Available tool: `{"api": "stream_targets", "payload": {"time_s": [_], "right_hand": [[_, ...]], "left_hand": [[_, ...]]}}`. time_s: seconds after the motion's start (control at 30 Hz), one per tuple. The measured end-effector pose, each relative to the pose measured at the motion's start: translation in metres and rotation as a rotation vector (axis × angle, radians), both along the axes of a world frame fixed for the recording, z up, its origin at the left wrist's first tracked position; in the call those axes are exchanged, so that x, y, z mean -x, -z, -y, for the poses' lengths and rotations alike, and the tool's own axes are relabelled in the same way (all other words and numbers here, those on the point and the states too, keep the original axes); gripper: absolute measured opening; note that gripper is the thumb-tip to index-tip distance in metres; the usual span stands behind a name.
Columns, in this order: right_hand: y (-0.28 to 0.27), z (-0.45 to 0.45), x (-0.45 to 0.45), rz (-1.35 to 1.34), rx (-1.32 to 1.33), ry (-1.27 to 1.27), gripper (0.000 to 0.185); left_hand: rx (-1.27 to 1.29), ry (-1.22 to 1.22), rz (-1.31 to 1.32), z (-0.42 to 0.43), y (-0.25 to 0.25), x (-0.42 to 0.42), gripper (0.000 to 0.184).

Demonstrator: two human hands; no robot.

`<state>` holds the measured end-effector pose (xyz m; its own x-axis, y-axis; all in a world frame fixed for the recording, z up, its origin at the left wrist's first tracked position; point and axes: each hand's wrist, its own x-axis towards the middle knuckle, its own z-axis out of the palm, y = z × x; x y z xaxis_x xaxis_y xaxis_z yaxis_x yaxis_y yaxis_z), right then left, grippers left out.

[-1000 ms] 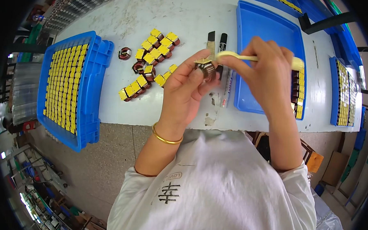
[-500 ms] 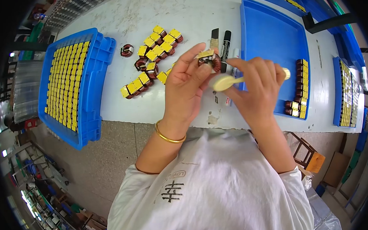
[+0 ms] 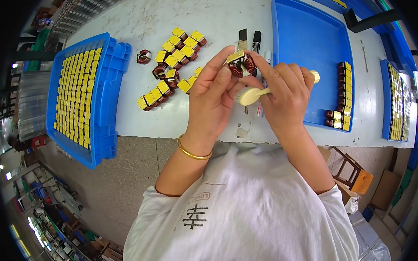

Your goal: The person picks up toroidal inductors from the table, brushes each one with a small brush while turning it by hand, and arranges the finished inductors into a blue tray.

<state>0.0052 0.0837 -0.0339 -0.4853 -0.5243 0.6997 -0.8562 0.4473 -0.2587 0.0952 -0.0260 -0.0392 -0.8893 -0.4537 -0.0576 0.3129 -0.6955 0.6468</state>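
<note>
Coil (image 3: 243, 67), just one, sits in left hand (image 3: 208, 95) beside one brush (image 3: 250, 96).

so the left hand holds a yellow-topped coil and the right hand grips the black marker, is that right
Not quite: in the head view, the right hand grips a cream brush; the black marker lies on the table. The left hand does hold the yellow-topped coil.

The right hand (image 3: 287, 92) hides the middle of the brush (image 3: 250, 96) handle and much of a white marker (image 3: 268, 58). The left hand (image 3: 210, 93) covers part of the coil (image 3: 243, 66). The bottom edge cuts off the shirt (image 3: 250, 212).
</note>
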Motion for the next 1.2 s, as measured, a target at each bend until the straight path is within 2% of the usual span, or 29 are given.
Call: {"api": "stream_targets", "payload": {"time_s": [0.9,1.2], "right_hand": [[-0.001,-0.009,0.006,0.081,-0.013,-0.041,0.036],[-0.009,-0.012,0.003,0.092,-0.052,-0.034,0.044]], "left_hand": [[-0.011,0.013,0.072,-0.005,-0.001,0.002,0.036],[-0.061,0.04,0.065,-0.005,0.001,0.001,0.036]]}}
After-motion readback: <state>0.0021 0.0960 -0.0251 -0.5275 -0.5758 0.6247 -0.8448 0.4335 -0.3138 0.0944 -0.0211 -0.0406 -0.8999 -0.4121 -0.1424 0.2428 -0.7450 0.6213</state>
